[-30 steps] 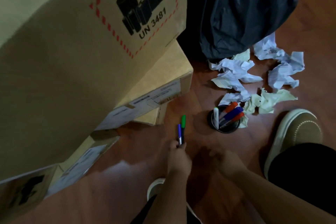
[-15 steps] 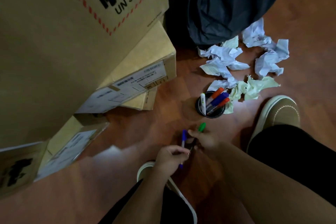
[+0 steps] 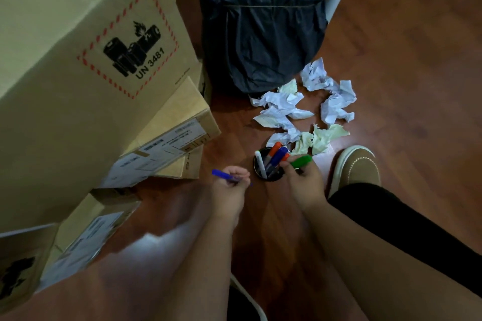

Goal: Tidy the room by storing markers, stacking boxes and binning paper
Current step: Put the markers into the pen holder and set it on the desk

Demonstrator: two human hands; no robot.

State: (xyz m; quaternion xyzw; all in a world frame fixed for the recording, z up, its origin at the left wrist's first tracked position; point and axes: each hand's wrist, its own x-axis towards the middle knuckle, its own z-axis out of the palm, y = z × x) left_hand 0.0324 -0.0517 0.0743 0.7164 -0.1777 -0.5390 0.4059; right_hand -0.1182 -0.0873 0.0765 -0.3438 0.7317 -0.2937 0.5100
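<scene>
Markers: a green marker (image 3: 301, 161) sits in the right hand (image 3: 303, 182), fingers closed around its barrel, cap pointing right, just over the right rim of the black cup (image 3: 257, 168). The cup stands on the wooden floor (image 3: 407, 81) and holds a white marker (image 3: 260, 164), an orange marker (image 3: 274, 149), a blue marker (image 3: 277, 158) and a red one mostly hidden behind the right hand's fingers. The left hand (image 3: 230, 185) is curled tight on a second blue marker (image 3: 223, 175), its cap pointing up and left; this hand is just left of the cup, apart from it.

Behind the cup lies crumpled paper (image 3: 283, 109), white and pale green, scattered between the cup and the bin (image 3: 260, 41), which is lined with a dark bag. A tan shoe (image 3: 357, 168) rests on the floor right of the cup, near the pale green scraps.

To the left stands a big box (image 3: 78, 60) printed with a battery hazard mark and "UN 3481". A labelled box (image 3: 172, 135) rests tilted against its foot on a smaller box (image 3: 186, 167), and another labelled box (image 3: 86, 234) lies lower left.
</scene>
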